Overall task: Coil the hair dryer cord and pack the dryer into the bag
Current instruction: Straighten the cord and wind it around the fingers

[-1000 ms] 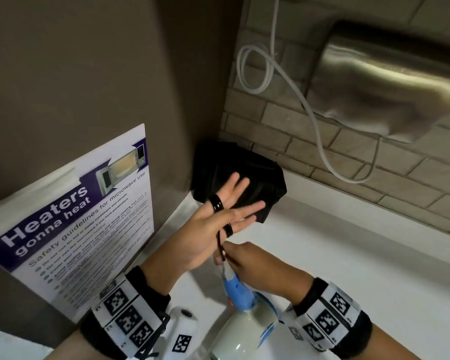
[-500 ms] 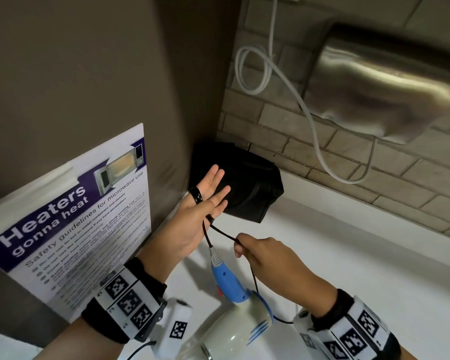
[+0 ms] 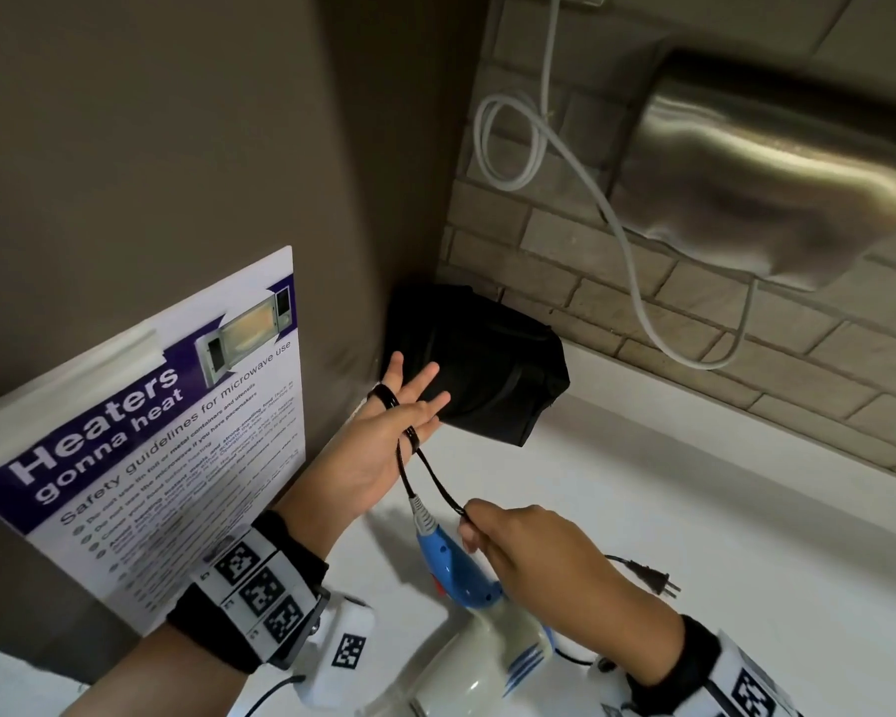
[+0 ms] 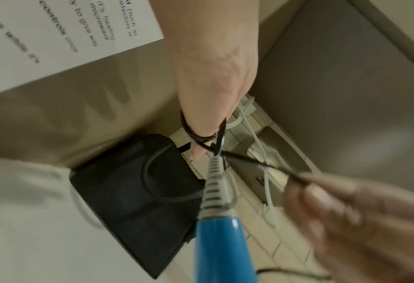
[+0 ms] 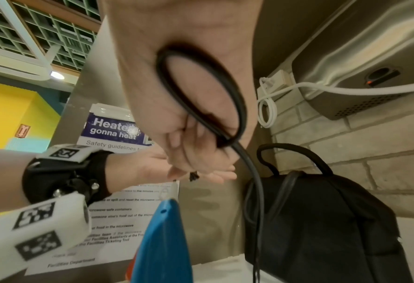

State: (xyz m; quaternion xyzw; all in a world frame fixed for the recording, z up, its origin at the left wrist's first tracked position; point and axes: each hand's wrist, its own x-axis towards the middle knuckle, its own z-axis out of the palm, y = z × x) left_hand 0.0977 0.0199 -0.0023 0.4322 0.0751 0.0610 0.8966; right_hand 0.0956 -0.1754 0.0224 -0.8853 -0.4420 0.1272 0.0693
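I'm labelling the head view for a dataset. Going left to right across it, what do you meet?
Poster → left hand → black bag → plug → steel hand dryer.

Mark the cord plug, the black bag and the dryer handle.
plug [image 3: 658, 580], head view, its black body.
black bag [image 3: 492, 375], head view, front panel.
dryer handle [image 3: 446, 561], head view, blue grip.
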